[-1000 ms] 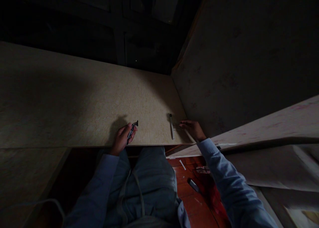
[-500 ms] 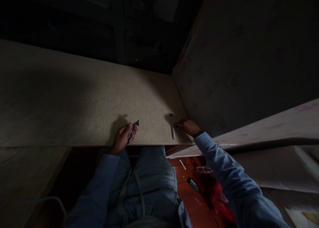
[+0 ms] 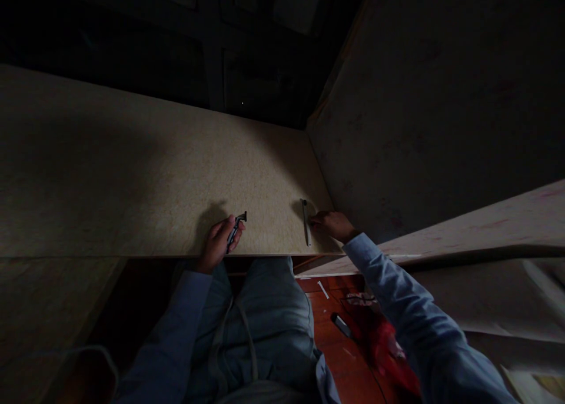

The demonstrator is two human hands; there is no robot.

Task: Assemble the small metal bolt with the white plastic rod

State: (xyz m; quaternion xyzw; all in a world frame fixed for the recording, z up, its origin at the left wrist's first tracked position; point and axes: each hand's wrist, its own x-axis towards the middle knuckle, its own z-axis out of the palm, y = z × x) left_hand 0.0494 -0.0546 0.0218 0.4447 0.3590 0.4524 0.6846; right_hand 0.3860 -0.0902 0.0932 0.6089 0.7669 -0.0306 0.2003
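In the head view my left hand [image 3: 220,240] is closed around a dark razor [image 3: 232,235], its T-shaped head pointing up and to the right above the tabletop [image 3: 168,192]. A slim, pale stick with a dark top end [image 3: 306,224], perhaps a toothbrush, lies on the tabletop near its right end, roughly at right angles to the front edge. Just right of that stick is my right hand [image 3: 334,225], fingers curled together in a pinch. Whether anything is between those fingertips, or whether they touch the stick, is too dark to make out.
A wall with a faint floral pattern [image 3: 424,139] closes off the right side. Dark panelled doors or windows [image 3: 214,56] stand behind the tabletop. On the red floor [image 3: 326,333] lie a white strip [image 3: 323,290], a dark-and-pale object [image 3: 341,325] and red bag-like material [image 3: 391,357].
Hardly anything differs. The view has shifted very slightly, and both hands, the razor and the pale stick keep their places.
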